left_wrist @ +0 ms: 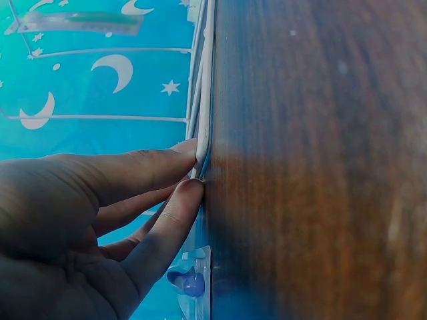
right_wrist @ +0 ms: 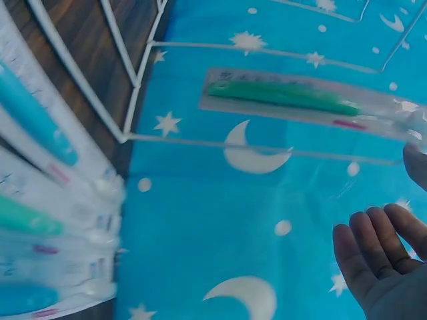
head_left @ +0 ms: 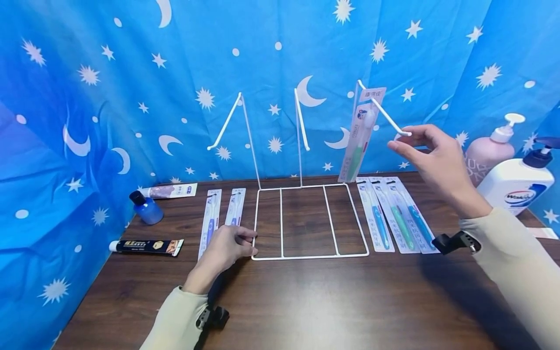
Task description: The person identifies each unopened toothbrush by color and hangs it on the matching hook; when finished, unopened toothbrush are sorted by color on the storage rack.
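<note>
- Blue curtain (head_left: 262,39) with white moons and stars hangs along the far and left edges of the surface (head_left: 306,301), which is dark wood grain
- White wire rack (head_left: 301,186) stands toward the middle of the far edge, its base flat and three hooks rising at the back
- Both hands are at the rack: the left hand (head_left: 225,250) pinches the base's near-left corner between thumb and fingers; the right hand (head_left: 444,163) has thumb and fingers apart around the right hook's tip, with nothing seen gripped, and whether it touches the wire I cannot tell
- White pump bottle (head_left: 516,184) and pink pump bottle (head_left: 488,153) sit by the far-right corner
- Hanging toothbrush pack (head_left: 360,136) is on the right hook; the step in hand looks like finishing that hanging, and the next move seems to call for drawing the right fingers clear without nudging the hook, the left steadying the base
- Three toothbrush packs (head_left: 400,218) lie right of the base, two toothbrush packs (head_left: 235,206) left of it
- Black tube (head_left: 148,247), mauve-and-white tube (head_left: 170,191) and small blue bottle (head_left: 148,211) lie near the left edge
</note>
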{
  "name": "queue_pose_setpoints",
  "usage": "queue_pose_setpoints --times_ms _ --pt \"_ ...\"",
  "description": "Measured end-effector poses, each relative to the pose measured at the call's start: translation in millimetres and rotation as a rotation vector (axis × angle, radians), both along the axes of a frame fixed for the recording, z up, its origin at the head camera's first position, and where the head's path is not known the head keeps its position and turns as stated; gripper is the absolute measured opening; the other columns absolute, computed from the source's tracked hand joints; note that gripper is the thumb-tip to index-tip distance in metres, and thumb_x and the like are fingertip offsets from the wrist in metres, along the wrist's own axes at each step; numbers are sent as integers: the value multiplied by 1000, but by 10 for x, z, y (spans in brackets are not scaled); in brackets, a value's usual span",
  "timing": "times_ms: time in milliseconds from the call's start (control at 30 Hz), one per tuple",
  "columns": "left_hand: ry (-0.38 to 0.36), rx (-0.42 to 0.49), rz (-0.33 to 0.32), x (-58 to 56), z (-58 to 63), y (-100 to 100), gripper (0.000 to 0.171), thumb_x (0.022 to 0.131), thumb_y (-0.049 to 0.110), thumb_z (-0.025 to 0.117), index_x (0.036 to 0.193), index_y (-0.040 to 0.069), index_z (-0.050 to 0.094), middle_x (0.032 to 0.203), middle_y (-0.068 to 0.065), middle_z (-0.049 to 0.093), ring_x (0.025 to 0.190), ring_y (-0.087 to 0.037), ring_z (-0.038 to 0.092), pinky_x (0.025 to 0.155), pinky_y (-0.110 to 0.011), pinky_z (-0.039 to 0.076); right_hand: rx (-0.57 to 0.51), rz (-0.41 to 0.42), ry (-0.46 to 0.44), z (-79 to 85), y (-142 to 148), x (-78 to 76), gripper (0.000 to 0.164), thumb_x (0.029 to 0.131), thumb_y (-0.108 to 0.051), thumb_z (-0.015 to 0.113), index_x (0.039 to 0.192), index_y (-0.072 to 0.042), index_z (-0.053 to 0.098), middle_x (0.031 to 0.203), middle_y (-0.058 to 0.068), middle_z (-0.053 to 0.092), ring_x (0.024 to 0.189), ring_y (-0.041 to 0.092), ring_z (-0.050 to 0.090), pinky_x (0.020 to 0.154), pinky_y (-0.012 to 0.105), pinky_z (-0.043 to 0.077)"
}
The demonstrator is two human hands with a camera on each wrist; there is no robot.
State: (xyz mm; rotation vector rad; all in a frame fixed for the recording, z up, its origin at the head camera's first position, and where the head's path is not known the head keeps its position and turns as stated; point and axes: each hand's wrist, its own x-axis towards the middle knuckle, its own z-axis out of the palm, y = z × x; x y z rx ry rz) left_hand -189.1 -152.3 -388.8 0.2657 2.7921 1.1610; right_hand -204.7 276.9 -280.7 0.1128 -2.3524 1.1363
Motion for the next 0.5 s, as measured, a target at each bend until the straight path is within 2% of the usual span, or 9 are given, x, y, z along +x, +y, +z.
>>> queue_pose_setpoints --times_ms 167,233,433,500 --pt "11 6 4 -3 -11 4 31 71 2 84 100 7 75 72 1 66 64 -12 59 54 -27 45 -30 -7 -123 -158 153 -45 50 88 -46 68 125 -13 61 111 1 63 96 12 55 74 16 41" --pt "14 4 7 -6 -12 6 31 70 3 84 100 7 75 72 1 66 64 -12 59 54 -27 45 -15 -5 -177 -225 209 -76 54 88 -49 66 127 -12 60 114 5 61 96 16 53 72 16 42" --pt "6 -5 14 -13 -8 12 30 71 3 84 100 7 76 73 1 66 64 -12 59 54 -28 45 65 -6 -264 -466 326 -213 61 87 -54 64 126 -8 60 114 14 63 94 22 58 67 13 43" --pt "6 -3 10 -16 -16 22 30 71 3 84 100 7 76 73 1 66 64 -12 59 54 -28 46 71 -9 -301 -557 360 -252 63 87 -56 62 126 -6 59 114 17 63 96 26 59 70 18 46"
